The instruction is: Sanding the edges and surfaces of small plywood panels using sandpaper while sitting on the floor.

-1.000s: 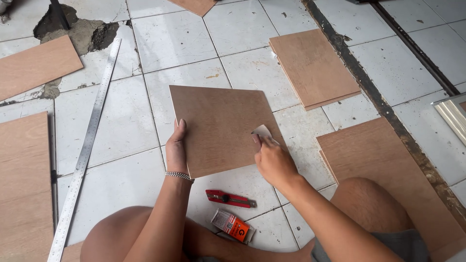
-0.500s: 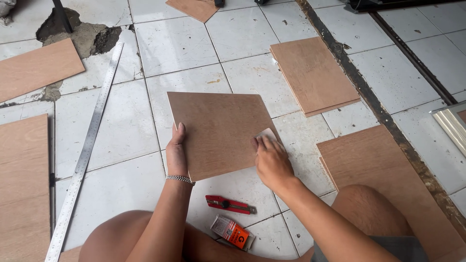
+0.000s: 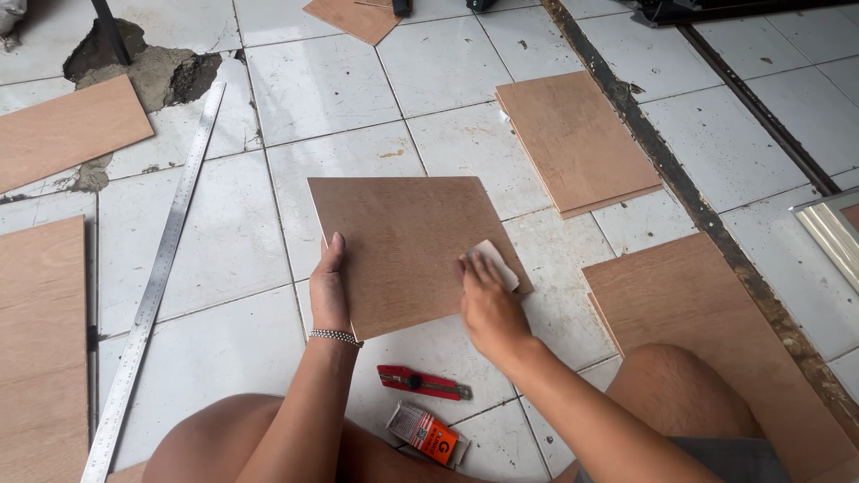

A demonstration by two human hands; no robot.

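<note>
While a square brown board (image 3: 407,246) is lying flat on the white tiled floor (image 3: 340,80) in front of the person's knees, the right hand (image 3: 488,304) is pressing a small pale sanding pad (image 3: 497,262) against the board's right edge, fingers flat and close together on top of the pad. The left hand (image 3: 329,291) is resting on the board's left edge, fingers together and thumb alongside, steadying it rather than gripping; a beaded bracelet (image 3: 335,336) is circling that wrist. Just below the board, a red utility knife (image 3: 422,382) is lying on the tiles, and a small orange and grey box (image 3: 428,436) is sitting near it, between the knees. A long steel ruler (image 3: 157,277) is stretching diagonally across the floor to the left. More boards are lying around: a stack (image 3: 577,139) to the upper right, a large one (image 3: 707,331) beside the right knee, and others (image 3: 40,349) at the left.
</note>
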